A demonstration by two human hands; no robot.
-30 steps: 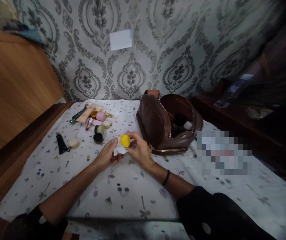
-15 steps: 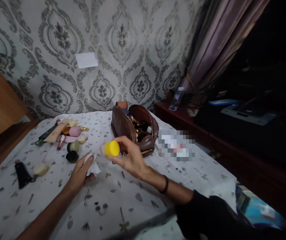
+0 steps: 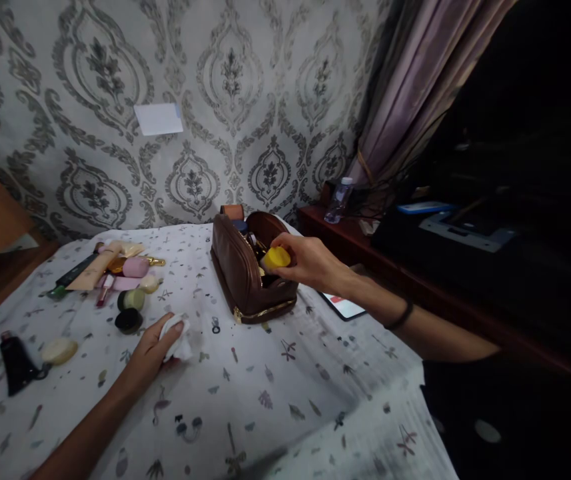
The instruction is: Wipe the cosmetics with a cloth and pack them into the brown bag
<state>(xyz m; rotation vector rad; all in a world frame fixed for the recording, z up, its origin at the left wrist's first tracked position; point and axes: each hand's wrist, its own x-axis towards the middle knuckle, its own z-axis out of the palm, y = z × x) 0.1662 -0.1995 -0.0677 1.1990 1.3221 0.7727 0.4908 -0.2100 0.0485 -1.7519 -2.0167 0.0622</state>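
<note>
A brown zippered bag (image 3: pixel 238 270) stands open on the patterned white cloth (image 3: pixel 245 407). My right hand (image 3: pixel 310 263) pinches a yellow-capped container (image 3: pixel 277 257) at the bag's opening, partly inside it. Bottles and small items in the bag are mostly hidden. To the left, my left hand (image 3: pixel 158 347) is closed around a crumpled white tissue (image 3: pixel 179 339) just above the cloth. Beside that hand lie a round black jar (image 3: pixel 128 321) and a green jar (image 3: pixel 131 299).
Tubes and cosmetics, including a pink bottle (image 3: pixel 136 267), lie at the back left. Nearer are a black tube (image 3: pixel 16 363) and a cream oval item (image 3: pixel 59 351). A phone (image 3: pixel 344 306) lies right of the bag; a clear bottle (image 3: pixel 338 201) stands on the dark red ledge (image 3: pixel 315 217).
My right hand has carried the yellow-capped container rightward from in front of the bag to its opening. My left hand still grips the tissue. The view has shifted slightly.
</note>
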